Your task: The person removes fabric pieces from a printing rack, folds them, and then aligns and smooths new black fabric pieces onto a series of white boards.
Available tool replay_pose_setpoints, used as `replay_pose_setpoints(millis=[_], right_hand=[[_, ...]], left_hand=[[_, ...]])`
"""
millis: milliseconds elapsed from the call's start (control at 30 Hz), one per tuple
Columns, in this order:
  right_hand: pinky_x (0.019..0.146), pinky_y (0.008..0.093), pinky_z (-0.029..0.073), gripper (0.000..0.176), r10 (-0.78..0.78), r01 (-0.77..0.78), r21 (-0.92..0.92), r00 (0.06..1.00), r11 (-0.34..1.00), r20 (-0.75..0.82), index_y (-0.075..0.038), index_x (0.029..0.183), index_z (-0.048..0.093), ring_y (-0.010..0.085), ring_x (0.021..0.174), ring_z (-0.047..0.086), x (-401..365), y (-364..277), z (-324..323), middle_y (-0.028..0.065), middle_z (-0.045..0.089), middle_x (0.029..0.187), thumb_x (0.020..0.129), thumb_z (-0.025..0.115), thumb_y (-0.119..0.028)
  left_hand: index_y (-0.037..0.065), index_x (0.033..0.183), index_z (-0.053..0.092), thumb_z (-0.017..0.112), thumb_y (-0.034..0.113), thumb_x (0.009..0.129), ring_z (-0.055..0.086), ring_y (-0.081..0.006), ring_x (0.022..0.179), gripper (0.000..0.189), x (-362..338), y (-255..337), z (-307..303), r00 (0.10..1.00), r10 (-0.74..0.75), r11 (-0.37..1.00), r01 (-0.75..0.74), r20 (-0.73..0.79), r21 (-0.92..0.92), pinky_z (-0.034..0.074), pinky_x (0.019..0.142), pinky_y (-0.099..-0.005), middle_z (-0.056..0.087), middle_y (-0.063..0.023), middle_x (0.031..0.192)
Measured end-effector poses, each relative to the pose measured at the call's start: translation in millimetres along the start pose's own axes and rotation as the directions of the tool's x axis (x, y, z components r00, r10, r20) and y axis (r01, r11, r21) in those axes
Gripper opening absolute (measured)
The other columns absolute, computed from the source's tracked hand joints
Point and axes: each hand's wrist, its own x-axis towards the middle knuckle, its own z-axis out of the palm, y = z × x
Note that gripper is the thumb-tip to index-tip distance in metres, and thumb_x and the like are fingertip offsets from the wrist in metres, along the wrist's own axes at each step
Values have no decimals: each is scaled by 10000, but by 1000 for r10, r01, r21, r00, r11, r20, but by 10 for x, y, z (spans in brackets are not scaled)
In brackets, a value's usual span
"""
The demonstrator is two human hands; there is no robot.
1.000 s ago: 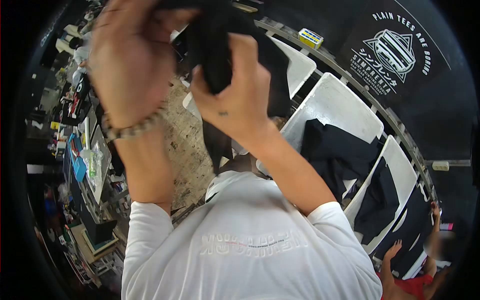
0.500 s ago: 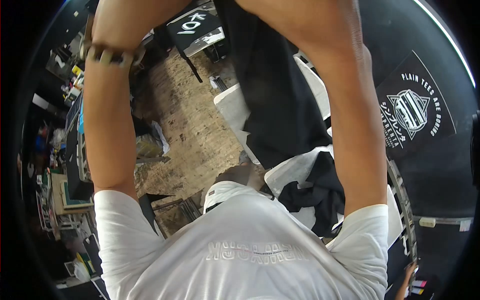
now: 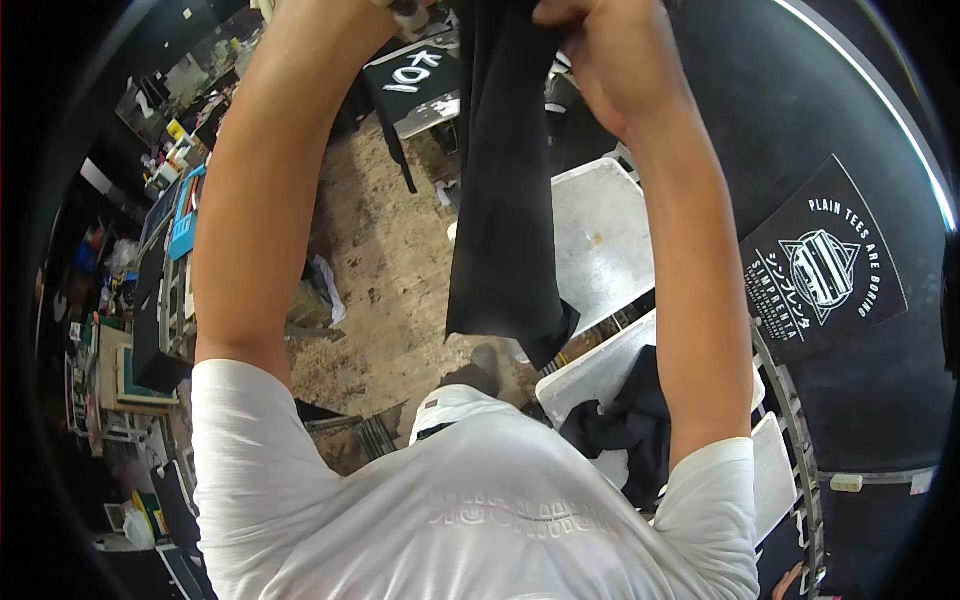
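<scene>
A long black cloth (image 3: 505, 210) hangs down in front of me from the top of the view, its lower edge loose above the floor. My right hand (image 3: 612, 55) is raised at the top, its fingers bent and closed at the cloth's upper right side. My left forearm (image 3: 265, 190) reaches up to the top edge, where a chunky wristband (image 3: 408, 15) shows. The fingers of that hand are cut off by the frame, close to the cloth's upper left side.
Pale flat boards (image 3: 605, 235) stand to the right, one with a crumpled black cloth (image 3: 630, 425) on it. A black printed item (image 3: 415, 80) lies ahead. Cluttered shelves (image 3: 130, 360) line the left. A black wall with a printed sign (image 3: 825, 265) is at right.
Both hands have come closer together and lower in view. The black cloth has narrowed and swung left, uncovering more of a pale board.
</scene>
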Motion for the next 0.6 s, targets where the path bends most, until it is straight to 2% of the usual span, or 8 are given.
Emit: replay_pose_setpoints(millis=[167, 233, 267, 300, 367, 467, 567, 600], right_hand=[[800, 304, 465, 478, -476, 417, -468, 879, 780, -10, -15, 1190, 361, 169, 899, 570, 17, 57, 145, 108, 562, 965, 805, 644, -9], [804, 293, 471, 430, -190, 138, -718, 982, 682, 8, 7, 1186, 434, 170, 904, 573, 21, -129, 36, 108, 571, 1004, 826, 664, -43], [650, 362, 502, 251, -490, 335, -869, 862, 363, 128, -6, 983, 622, 309, 715, 668, -4, 10, -107, 177, 650, 835, 733, 625, -16], [697, 359, 502, 266, -550, 411, -869, 809, 277, 207, -44, 1007, 646, 299, 747, 670, 62, 118, -303, 159, 668, 858, 742, 626, -36], [696, 326, 496, 207, -270, 206, -960, 951, 192, 150, -41, 954, 656, 243, 769, 682, 24, 240, -659, 145, 662, 803, 752, 611, -35], [688, 283, 483, 153, 81, -81, -901, 995, 427, -51, -23, 898, 663, 177, 755, 674, 192, 442, -1007, 147, 653, 760, 758, 603, -27], [683, 279, 473, 126, -179, 159, -180, 978, 971, -104, 3, 864, 661, 160, 731, 654, 487, 641, -583, 164, 642, 716, 758, 623, -54], [730, 278, 476, 260, -184, 150, -256, 976, 955, -117, 20, 1031, 573, 165, 801, 624, 483, 565, -122, 143, 626, 872, 788, 641, -45]], left_hand=[[-52, 757, 694, 649, 119, 636, 665, -389, 719, 214, 82, -111, 82, 964, 99, 995, -102, -246, 0, 543, 668, -402, 654, -260, 744], [-45, 809, 712, 713, 125, 647, 678, -309, 746, 235, 196, -237, -79, 929, -315, 936, 339, 196, -98, 549, 688, -351, 681, -213, 794], [-29, 868, 728, 777, 133, 645, 671, -231, 750, 280, 57, -343, 3, 944, -319, 941, 306, -81, -142, 544, 696, -319, 695, -170, 860], [-9, 887, 734, 803, 157, 664, 664, -212, 734, 286, 65, -736, 110, 870, 412, 892, -446, -270, -76, 538, 683, -315, 703, -145, 892], [-10, 886, 733, 799, 151, 668, 660, -207, 727, 278, -31, -1132, 119, 933, 3, 986, -63, -359, -155, 535, 678, -312, 702, -142, 887], [-11, 884, 731, 792, 141, 674, 655, -199, 716, 266, 0, -1425, 218, 944, -118, 973, 47, -309, -227, 532, 669, -308, 701, -139, 878], [-12, 883, 729, 785, 131, 680, 650, -192, 705, 255, 29, -1548, 502, 975, -102, 967, 51, -196, -248, 528, 661, -303, 700, -135, 870], [-13, 882, 729, 783, 128, 682, 648, -189, 702, 251, 44, -1553, 592, 984, -96, 965, 55, -149, -255, 527, 658, -302, 699, -134, 867]])
